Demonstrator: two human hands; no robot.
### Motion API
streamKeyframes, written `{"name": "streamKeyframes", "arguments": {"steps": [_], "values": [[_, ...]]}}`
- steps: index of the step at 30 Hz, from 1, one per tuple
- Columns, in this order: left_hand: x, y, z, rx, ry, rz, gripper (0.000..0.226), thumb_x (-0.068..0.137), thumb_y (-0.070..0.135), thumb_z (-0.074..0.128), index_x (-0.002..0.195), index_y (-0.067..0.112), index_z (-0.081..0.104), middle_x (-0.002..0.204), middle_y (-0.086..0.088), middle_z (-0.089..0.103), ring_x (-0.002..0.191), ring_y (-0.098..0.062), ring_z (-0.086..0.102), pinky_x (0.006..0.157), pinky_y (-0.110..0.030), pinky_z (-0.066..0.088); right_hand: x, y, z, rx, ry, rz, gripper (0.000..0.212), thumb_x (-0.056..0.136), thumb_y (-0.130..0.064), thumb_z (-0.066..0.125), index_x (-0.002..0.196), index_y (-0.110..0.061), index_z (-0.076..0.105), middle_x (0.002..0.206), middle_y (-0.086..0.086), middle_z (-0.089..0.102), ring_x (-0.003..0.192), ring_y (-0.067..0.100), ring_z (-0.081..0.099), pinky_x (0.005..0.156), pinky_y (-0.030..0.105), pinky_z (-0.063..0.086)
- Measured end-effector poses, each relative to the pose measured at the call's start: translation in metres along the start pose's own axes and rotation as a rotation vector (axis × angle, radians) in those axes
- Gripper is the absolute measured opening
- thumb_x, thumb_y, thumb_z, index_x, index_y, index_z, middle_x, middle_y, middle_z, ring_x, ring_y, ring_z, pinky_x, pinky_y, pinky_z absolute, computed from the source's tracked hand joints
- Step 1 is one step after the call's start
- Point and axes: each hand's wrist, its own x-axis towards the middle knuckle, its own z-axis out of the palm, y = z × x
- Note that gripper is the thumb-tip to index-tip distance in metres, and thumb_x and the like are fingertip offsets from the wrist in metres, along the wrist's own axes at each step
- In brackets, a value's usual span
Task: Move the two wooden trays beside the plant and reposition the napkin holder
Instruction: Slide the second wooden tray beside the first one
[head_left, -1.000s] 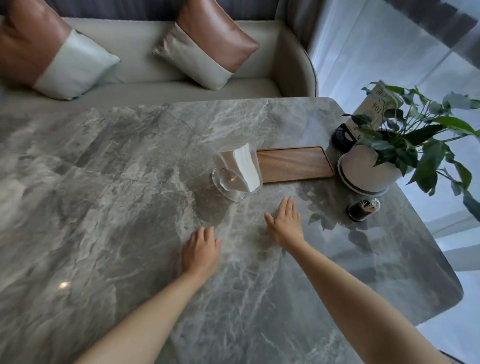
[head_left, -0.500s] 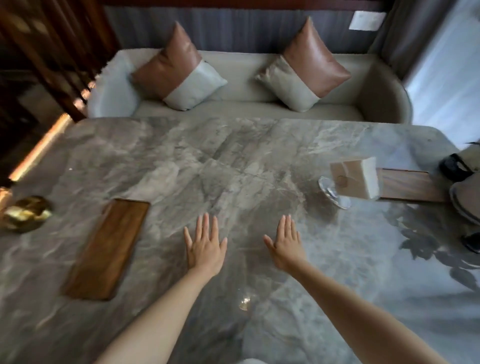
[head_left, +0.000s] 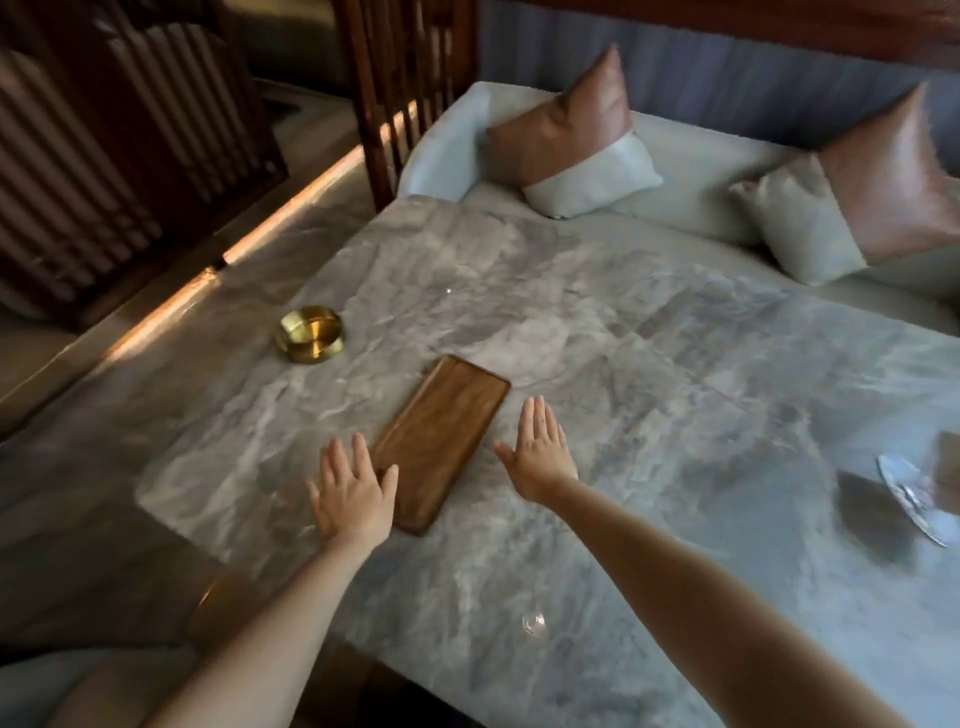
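My left hand (head_left: 353, 496) is flat and spread, fingers apart, its thumb right at the near left edge of the wooden tray (head_left: 440, 439). My right hand (head_left: 540, 457) is spread flat too, gripping nothing, just beside the tray's right edge. The tray lies slantwise on the marble worktop (head_left: 649, 374). A brass bowl (head_left: 310, 333) sits beyond it to the left. At the far right edge I glimpse the clear base of the napkin holder (head_left: 917, 499).
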Motion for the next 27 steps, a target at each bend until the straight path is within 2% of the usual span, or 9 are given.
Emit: {"name": "streamKeyframes", "arguments": {"steps": [3, 5, 10, 14, 18, 23, 27], "values": [[-0.004, -0.018, 0.001, -0.078, -0.016, -0.137, 0.057, 0.094, 0.045, 0.038, 0.134, 0.006, 0.039, 0.139, -0.019, 0.042, 0.129, -0.032, 0.039, 0.105, -0.048, 0.034, 0.025, -0.023, 0.002, 0.011, -0.007, -0.026, 0.076, 0.096, -0.047, 0.027, 0.145, -0.001, -0.008, 0.157, 0.016, -0.01, 0.145, 0.027, -0.008, 0.119, 0.038, 0.002], [-0.006, -0.025, 0.005, -0.075, -0.086, -0.2, 0.055, 0.093, 0.048, 0.035, 0.125, 0.004, 0.048, 0.131, -0.017, 0.049, 0.124, -0.032, 0.044, 0.103, -0.046, 0.037, 0.041, -0.031, 0.001, 0.0, -0.009, -0.029, 0.075, 0.096, -0.045, 0.03, 0.146, -0.001, -0.006, 0.157, 0.017, -0.007, 0.146, 0.028, -0.006, 0.119, 0.039, 0.004], [-0.004, -0.031, 0.018, -0.071, -0.193, -0.236, 0.063, 0.094, 0.051, 0.03, 0.13, 0.002, 0.045, 0.138, -0.018, 0.046, 0.129, -0.033, 0.04, 0.107, -0.046, 0.032, 0.072, -0.039, -0.005, -0.052, -0.046, 0.013, 0.073, 0.096, -0.045, 0.028, 0.146, -0.003, -0.006, 0.157, 0.015, -0.007, 0.146, 0.028, -0.006, 0.119, 0.04, 0.004], [0.002, -0.029, 0.019, -0.008, -0.225, -0.178, 0.064, 0.094, 0.051, 0.03, 0.122, -0.001, 0.054, 0.13, -0.019, 0.056, 0.121, -0.032, 0.051, 0.102, -0.042, 0.04, 0.085, -0.04, -0.007, -0.055, -0.072, 0.045, 0.072, 0.096, -0.045, 0.028, 0.147, -0.005, -0.004, 0.158, 0.012, -0.002, 0.146, 0.028, -0.002, 0.118, 0.042, 0.007], [0.008, -0.023, 0.015, -0.058, -0.19, -0.137, 0.056, 0.095, 0.046, 0.035, 0.113, -0.002, 0.058, 0.118, -0.018, 0.064, 0.112, -0.032, 0.058, 0.098, -0.042, 0.044, 0.088, -0.042, -0.008, -0.043, -0.061, 0.033, 0.071, 0.096, -0.041, 0.036, 0.147, -0.004, 0.003, 0.156, 0.013, 0.014, 0.143, 0.03, 0.011, 0.115, 0.045, 0.019], [0.015, -0.014, 0.012, -0.094, -0.189, -0.168, 0.049, 0.094, 0.041, 0.04, 0.113, -0.001, 0.057, 0.118, -0.018, 0.063, 0.111, -0.033, 0.058, 0.092, -0.041, 0.047, 0.09, -0.035, -0.014, -0.081, -0.04, 0.066, 0.07, 0.094, -0.04, 0.04, 0.146, -0.005, 0.008, 0.155, 0.014, 0.015, 0.143, 0.03, 0.014, 0.115, 0.045, 0.019], [0.015, -0.01, 0.016, -0.07, -0.212, -0.205, 0.048, 0.095, 0.04, 0.04, 0.117, 0.0, 0.055, 0.121, -0.017, 0.061, 0.113, -0.033, 0.057, 0.094, -0.041, 0.047, 0.092, -0.026, -0.018, -0.055, -0.063, 0.082, 0.066, 0.093, -0.041, 0.043, 0.143, -0.005, 0.019, 0.149, 0.013, 0.027, 0.139, 0.03, 0.021, 0.112, 0.044, 0.027]]}}
